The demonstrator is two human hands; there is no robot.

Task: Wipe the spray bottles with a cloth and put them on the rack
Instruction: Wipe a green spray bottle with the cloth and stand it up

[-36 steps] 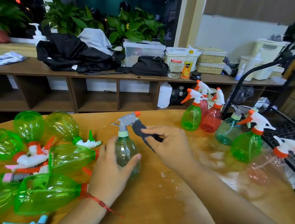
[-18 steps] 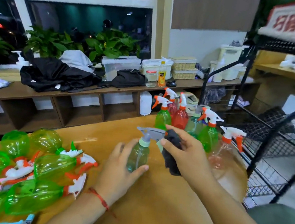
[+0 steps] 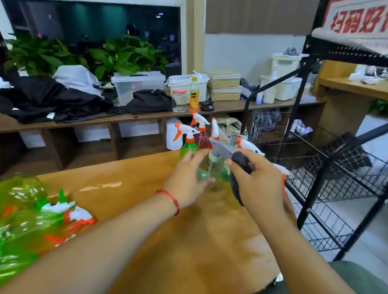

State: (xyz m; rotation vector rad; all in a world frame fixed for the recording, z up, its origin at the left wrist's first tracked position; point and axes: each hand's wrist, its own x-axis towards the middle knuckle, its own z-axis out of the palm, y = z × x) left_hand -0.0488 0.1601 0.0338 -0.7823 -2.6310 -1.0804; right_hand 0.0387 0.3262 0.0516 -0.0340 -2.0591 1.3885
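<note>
Tabletop of glossy yellow wood [image 3: 175, 254] spreads under my arms, a black wire rack [image 3: 321, 177] just beside its right edge. Green plastic spray bottles [image 3: 19, 228] lie heaped at its left. At its far end, near the rack, my left hand [image 3: 186, 182] grips a clear pale-green spray bottle with a grey trigger [image 3: 212, 171]. My right hand [image 3: 262, 182] holds a dark cloth [image 3: 237, 184] against it.
</note>
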